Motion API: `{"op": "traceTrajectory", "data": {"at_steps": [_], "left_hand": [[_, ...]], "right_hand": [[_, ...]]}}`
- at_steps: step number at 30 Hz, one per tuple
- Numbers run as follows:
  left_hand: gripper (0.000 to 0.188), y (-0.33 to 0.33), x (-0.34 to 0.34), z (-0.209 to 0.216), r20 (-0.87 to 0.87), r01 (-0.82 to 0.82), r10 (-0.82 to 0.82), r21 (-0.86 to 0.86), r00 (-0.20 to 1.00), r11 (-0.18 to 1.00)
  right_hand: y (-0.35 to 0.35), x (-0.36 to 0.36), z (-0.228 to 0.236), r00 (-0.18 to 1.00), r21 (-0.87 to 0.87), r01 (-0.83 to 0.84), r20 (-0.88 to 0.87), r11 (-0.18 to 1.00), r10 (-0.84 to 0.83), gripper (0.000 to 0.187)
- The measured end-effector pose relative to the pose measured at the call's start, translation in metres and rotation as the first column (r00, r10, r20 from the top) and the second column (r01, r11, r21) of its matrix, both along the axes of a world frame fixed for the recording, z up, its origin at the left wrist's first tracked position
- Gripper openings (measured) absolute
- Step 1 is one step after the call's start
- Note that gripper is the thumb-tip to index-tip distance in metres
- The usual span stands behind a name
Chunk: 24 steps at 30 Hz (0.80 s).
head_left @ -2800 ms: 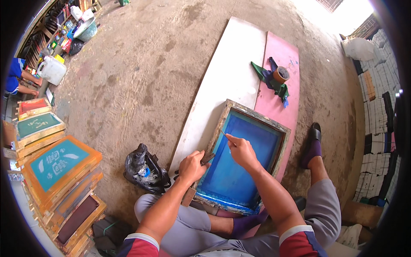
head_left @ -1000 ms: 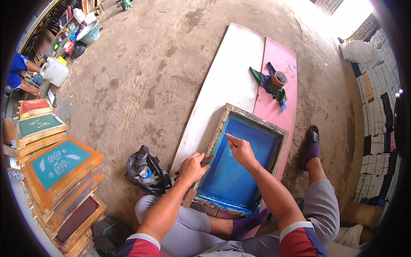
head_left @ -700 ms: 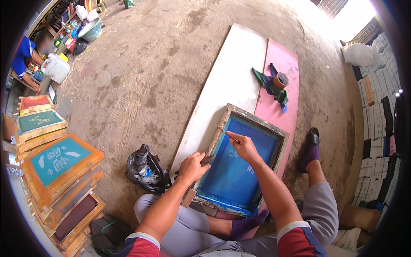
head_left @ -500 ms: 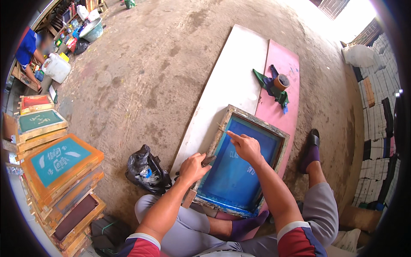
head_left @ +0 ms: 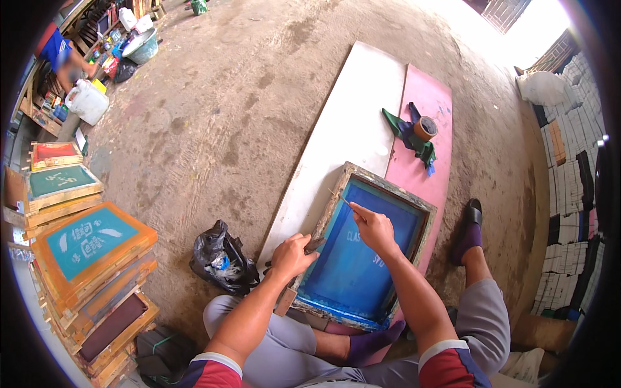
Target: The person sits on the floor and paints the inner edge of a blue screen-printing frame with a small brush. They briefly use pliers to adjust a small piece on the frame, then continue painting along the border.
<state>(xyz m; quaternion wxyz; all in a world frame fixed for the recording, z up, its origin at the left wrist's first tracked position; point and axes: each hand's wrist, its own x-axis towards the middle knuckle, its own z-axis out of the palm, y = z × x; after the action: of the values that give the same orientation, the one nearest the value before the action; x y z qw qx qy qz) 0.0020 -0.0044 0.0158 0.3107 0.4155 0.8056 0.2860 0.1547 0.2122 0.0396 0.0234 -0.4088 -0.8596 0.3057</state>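
Observation:
A wooden screen-printing frame (head_left: pixel 424 240) with blue mesh and pale lettering lies tilted in front of me, over white and pink boards. My left hand (head_left: pixel 294 257) is closed at the frame's left side; a dark bit shows beside its fingertips, too unclear to name. Over the upper part of the mesh is my right hand (head_left: pixel 375 229), forefinger stretched toward the left rail and the other fingers curled. From its fingertip a thin stick-like tool (head_left: pixel 340 197) reaches to that rail. Its far end is too small to make out.
Dark green cloth (head_left: pixel 398 126) and a roll of brown tape (head_left: pixel 425 128) lie on the pink board (head_left: pixel 436 97). A black plastic bag (head_left: pixel 223 258) sits left of my knee. Stacked screens (head_left: pixel 90 246) stand at left, white stacks (head_left: pixel 563 194) at right. A person (head_left: pixel 55 48) works far left.
My right hand has moved slightly right and down, away from the left rail. My left hand stays in place. The person at far left has shifted position.

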Motion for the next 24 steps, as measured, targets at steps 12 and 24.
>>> {"op": "traceTrajectory", "data": {"at_steps": [12, 24], "left_hand": [[0.062, 0.001, -0.001, 0.008, -0.023, 0.056, -0.057, -0.029, 0.998, 0.998], [0.053, 0.001, -0.001, 0.001, -0.007, 0.035, -0.035, 0.005, 0.999, 0.999]], "right_hand": [[-0.018, -0.028, 0.032, 0.959, 0.019, -0.010, 0.282, 1.000, 0.005, 0.037], [0.023, -0.019, -0.040, 0.975, -0.526, 0.034, -0.170, 0.850, -0.144, 0.039]]}}
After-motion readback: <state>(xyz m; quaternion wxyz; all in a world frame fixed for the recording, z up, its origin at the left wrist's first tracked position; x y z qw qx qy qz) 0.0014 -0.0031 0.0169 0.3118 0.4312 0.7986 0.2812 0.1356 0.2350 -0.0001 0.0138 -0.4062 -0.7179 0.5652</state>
